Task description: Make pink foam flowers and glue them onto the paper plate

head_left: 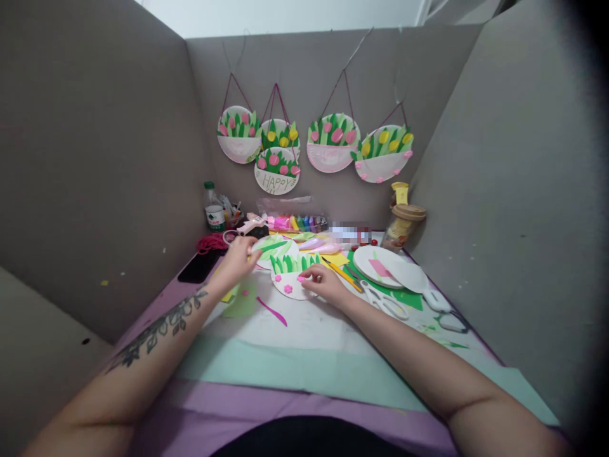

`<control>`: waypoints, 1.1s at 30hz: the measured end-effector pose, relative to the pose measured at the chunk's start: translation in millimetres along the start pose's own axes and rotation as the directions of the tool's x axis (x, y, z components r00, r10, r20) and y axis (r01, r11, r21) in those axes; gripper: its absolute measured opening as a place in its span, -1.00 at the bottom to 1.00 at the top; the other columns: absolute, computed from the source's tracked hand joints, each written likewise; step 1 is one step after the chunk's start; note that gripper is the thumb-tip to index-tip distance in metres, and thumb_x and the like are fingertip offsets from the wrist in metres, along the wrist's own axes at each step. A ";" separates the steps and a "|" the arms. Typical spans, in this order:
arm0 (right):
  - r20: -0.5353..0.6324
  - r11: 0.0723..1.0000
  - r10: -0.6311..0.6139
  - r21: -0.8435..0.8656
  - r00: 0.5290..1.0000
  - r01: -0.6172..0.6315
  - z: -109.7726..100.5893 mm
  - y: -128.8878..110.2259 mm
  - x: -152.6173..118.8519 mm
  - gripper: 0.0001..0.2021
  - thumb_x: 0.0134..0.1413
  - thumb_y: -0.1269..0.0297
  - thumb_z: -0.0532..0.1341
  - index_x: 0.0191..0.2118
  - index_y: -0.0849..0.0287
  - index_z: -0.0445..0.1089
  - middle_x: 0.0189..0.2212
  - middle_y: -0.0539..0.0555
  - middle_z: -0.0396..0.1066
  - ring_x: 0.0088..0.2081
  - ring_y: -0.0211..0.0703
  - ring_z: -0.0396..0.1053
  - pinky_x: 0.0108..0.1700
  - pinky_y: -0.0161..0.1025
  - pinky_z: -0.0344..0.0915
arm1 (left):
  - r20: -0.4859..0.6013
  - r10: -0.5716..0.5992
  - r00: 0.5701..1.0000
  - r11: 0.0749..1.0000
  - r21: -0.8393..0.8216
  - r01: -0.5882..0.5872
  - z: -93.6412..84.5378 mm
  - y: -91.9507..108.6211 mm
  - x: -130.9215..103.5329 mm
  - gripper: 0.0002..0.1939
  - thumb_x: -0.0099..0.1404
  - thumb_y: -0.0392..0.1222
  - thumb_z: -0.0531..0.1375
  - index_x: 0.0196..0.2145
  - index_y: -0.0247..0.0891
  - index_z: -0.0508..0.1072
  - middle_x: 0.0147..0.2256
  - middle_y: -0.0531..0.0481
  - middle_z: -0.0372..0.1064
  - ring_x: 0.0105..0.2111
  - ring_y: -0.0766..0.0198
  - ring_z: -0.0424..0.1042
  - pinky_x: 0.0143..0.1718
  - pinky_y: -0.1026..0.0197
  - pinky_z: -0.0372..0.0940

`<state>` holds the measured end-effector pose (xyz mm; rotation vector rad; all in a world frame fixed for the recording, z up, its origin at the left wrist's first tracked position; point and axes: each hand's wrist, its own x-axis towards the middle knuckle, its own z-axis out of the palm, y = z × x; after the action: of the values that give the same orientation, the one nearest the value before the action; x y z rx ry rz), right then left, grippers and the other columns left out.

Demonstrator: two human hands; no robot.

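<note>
A half paper plate [297,292] decorated with pink clay flowers [288,289] and a row of green paper leaves [285,264] lies in front of me. My right hand [322,282] grips its right side, fingers bent beside a pink flower at the rim. Behind it, to the left, is another white plate [257,259] with loose paper leaves on it. My left hand [241,257] reaches over that plate's left edge, its fingertips pinched at the end of a dark green paper leaf [276,246]. A magenta plastic clay knife [273,311] lies nearest me.
At right are a yellow utility knife [349,279], white scissors [386,301], stacked plates [368,259] and a glue-gun-like white tool [432,298]. A phone [198,266], red cord [214,244] and bottle [214,209] stand left. Finished plates [333,158] hang on the back panel.
</note>
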<state>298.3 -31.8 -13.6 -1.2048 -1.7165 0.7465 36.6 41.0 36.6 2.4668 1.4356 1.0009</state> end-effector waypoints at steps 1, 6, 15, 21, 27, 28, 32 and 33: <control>0.014 0.996 -0.022 -0.085 1.000 0.023 2.1 1.6 -2.5 -0.90 -0.09 0.34 0.32 -0.36 0.17 0.54 -0.38 0.04 0.38 -0.37 -0.24 0.28 -0.27 -0.27 0.23 | 0.044 0.036 0.998 0.999 -0.005 -0.036 6.7 7.8 -13.8 -0.71 0.28 -0.12 0.10 -0.09 -0.28 0.37 -0.13 -0.15 0.32 -0.05 0.07 0.30 0.02 0.03 0.22; 0.088 0.939 -0.131 -0.309 0.988 0.152 8.3 8.6 -13.2 -0.88 0.00 0.32 0.31 -0.28 0.15 0.53 -0.34 0.07 0.40 -0.24 -0.13 0.33 -0.14 -0.19 0.25 | 0.194 0.160 0.968 0.987 -0.059 -0.152 33.7 39.1 -60.6 -0.77 0.31 -0.24 0.06 -0.14 -0.27 0.44 -0.18 -0.14 0.34 -0.14 0.13 0.37 -0.06 0.08 0.29; 0.099 0.925 -0.145 -0.339 0.985 0.170 2.0 15.5 -20.5 -0.83 0.02 0.32 0.33 -0.21 0.12 0.54 -0.33 0.08 0.36 -0.20 -0.11 0.34 -0.08 -0.16 0.27 | 0.160 0.227 0.961 0.973 -0.085 -0.216 31.3 40.1 -70.7 -0.75 0.31 -0.31 0.04 -0.13 -0.28 0.45 -0.19 -0.14 0.36 -0.16 0.14 0.38 -0.07 0.09 0.30; 0.079 0.954 -0.065 -0.287 0.995 0.085 -2.8 16.5 -17.6 -0.82 0.00 0.35 0.33 -0.22 0.16 0.55 -0.31 0.09 0.37 -0.21 -0.12 0.36 -0.10 -0.18 0.29 | 0.142 0.186 0.972 0.981 -0.083 -0.176 30.4 35.0 -67.8 -0.75 0.32 -0.29 0.03 -0.15 -0.28 0.47 -0.21 -0.14 0.37 -0.18 0.14 0.39 -0.10 0.09 0.30; 0.157 0.933 -0.100 -0.329 0.983 0.148 -10.2 20.6 -13.8 -0.81 0.03 0.29 0.32 -0.18 0.10 0.55 -0.27 0.10 0.37 -0.17 -0.09 0.34 -0.02 -0.12 0.26 | 0.116 0.085 0.990 0.996 -0.050 -0.079 31.6 21.2 -63.4 -0.74 0.31 -0.29 0.00 -0.20 -0.27 0.48 -0.18 -0.13 0.39 -0.15 0.12 0.40 -0.10 0.08 0.30; 0.163 0.926 -0.106 -0.343 0.981 0.157 -11.9 20.7 -13.3 -0.81 0.04 0.28 0.32 -0.18 0.09 0.55 -0.26 0.10 0.37 -0.16 -0.09 0.33 -0.02 -0.11 0.25 | 0.111 0.073 0.991 0.996 -0.054 -0.067 32.2 18.9 -62.8 -0.74 0.30 -0.29 0.00 -0.21 -0.27 0.48 -0.18 -0.13 0.39 -0.15 0.12 0.40 -0.10 0.08 0.30; 0.183 0.905 -0.118 -0.384 0.976 0.181 -17.2 19.7 -11.6 -0.82 0.04 0.25 0.33 -0.18 0.07 0.56 -0.25 0.09 0.36 -0.14 -0.08 0.31 0.01 -0.09 0.21 | 0.099 0.066 0.993 0.996 -0.068 -0.059 33.9 14.1 -61.8 -0.75 0.29 -0.28 0.01 -0.22 -0.25 0.48 -0.20 -0.11 0.39 -0.16 0.14 0.40 -0.10 0.10 0.29; 0.188 0.903 -0.116 -0.389 0.975 0.183 -17.7 19.2 -11.4 -0.82 0.04 0.25 0.33 -0.19 0.07 0.56 -0.25 0.09 0.36 -0.14 -0.08 0.30 0.01 -0.09 0.21 | 0.102 0.069 0.992 0.996 -0.066 -0.062 33.9 14.1 -61.8 -0.75 0.29 -0.28 0.01 -0.22 -0.25 0.48 -0.20 -0.11 0.39 -0.16 0.14 0.40 -0.11 0.10 0.29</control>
<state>323.7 -36.0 -25.9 -1.2915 -2.1462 0.4116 46.4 -9.4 -13.7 2.4953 1.2801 0.8991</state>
